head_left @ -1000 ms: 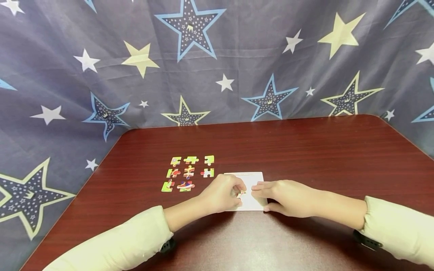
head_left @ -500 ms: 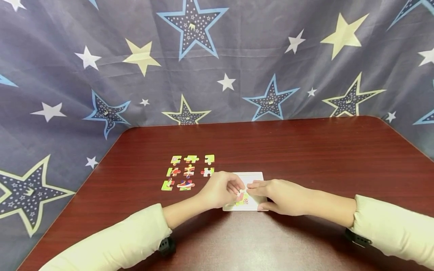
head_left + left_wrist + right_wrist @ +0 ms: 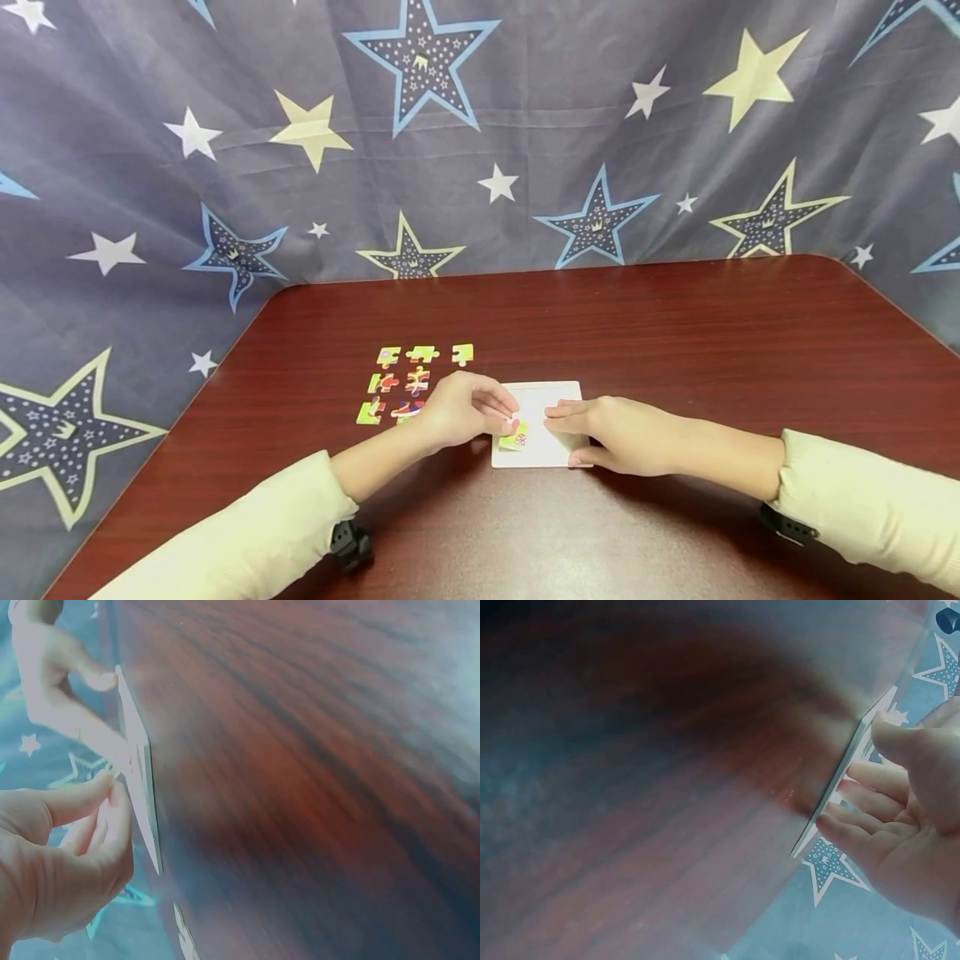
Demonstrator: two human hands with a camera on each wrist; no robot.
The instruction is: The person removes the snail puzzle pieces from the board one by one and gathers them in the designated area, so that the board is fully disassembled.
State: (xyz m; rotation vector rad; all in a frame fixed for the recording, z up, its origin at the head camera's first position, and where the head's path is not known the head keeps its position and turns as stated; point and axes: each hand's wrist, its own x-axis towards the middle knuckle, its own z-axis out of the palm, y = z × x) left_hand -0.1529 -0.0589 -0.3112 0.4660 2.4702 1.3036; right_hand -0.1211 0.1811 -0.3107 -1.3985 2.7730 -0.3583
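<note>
A white puzzle tray [image 3: 546,446] lies flat on the table in front of me. My left hand [image 3: 468,410] pinches a green-and-red puzzle piece [image 3: 514,437] by its upper part, over the tray's near left corner. The left wrist view shows that thumb and fingertips meeting close to the tray [image 3: 142,776], though the piece is hard to make out there. On the tray's right side rests my right hand [image 3: 626,435], fingers fairly straight and thumb by the near edge. In the right wrist view its fingers [image 3: 874,791] touch the tray's surface.
Several loose puzzle pieces [image 3: 417,381] lie in rows left of the tray, some partly hidden behind my left hand. The dark red wooden table [image 3: 675,333] meets a grey star-patterned cloth [image 3: 480,150] at the back and sides.
My left hand has moved left with the puzzle piece, from mid-tray to the near left corner. It now covers more of the loose pieces. The right hand shifted slightly left, then stayed.
</note>
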